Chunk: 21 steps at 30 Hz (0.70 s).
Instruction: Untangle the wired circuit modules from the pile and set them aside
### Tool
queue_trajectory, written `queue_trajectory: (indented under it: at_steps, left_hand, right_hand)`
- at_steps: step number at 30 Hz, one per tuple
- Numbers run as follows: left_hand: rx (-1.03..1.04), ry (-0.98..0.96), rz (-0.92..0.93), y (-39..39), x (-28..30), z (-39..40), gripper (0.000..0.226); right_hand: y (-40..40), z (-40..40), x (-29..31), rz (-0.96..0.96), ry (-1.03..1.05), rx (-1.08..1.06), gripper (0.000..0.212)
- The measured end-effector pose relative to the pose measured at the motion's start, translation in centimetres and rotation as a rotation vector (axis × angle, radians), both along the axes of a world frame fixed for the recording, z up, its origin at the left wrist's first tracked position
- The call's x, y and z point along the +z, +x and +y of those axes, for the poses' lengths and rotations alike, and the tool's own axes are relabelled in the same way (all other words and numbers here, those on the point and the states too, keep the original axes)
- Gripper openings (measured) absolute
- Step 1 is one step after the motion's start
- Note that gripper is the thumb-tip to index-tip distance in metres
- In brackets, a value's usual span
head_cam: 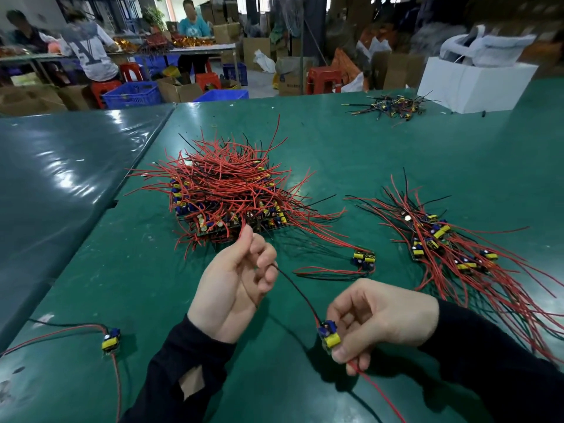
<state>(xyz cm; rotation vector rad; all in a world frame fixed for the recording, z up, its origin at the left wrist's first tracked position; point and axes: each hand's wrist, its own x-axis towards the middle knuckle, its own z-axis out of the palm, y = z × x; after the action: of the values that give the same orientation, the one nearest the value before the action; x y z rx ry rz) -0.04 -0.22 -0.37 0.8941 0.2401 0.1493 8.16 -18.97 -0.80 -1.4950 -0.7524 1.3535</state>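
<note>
Here the right hand [378, 319] pinches a module [328, 334] while the raised left hand [235, 282] grips its black wire [297, 290].

A glossy green-covered bench [335, 141] spreads out under and beyond the hands, with a darker grey-green sheeted bench [61, 178] adjoining it on the left. Far beyond, on the right, a white rectangular box [476, 83] sits on the bench. Past the far edge lie blue plastic crates [134, 94], red plastic stools [323, 79] and brown cardboard cartons [180, 90] on a grey floor [259, 82]. People sit at a long worktable [195, 48] to the far left.
</note>
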Motion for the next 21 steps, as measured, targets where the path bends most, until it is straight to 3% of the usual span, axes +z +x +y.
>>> queue_trajectory:
  at_steps: [5, 11, 16, 18, 21]
  left_hand:
    - [0.028, 0.139, 0.01, 0.2, -0.5, -1.1, 0.04]
    - [-0.045, -0.151, -0.016, 0.2, -0.4, -1.0, 0.031]
    - [-0.095, 0.002, 0.027, 0.6, -0.9, -1.0, 0.058]
    - [-0.107, 0.091, 0.067, 0.6, -1.2, -1.1, 0.055]
    - [-0.122, 0.119, 0.084, 0.6, -1.4, -1.1, 0.043]
  right_hand:
    - [-0.3, -1.8, 0.9, -0.053, -0.052, -0.021, 0.023]
    - [0.2, -2.5, 3.1, -0.156, -0.082, -0.029, 0.018]
    - [5.2, -5.0, 4.9, -0.384, -0.151, -0.431, 0.006]
    - [8.0, -6.6, 4.9, -0.432, -0.21, -0.591, 0.009]
    - [11.4, -8.5, 4.6, -0.591, -0.402, -0.645, 0.009]
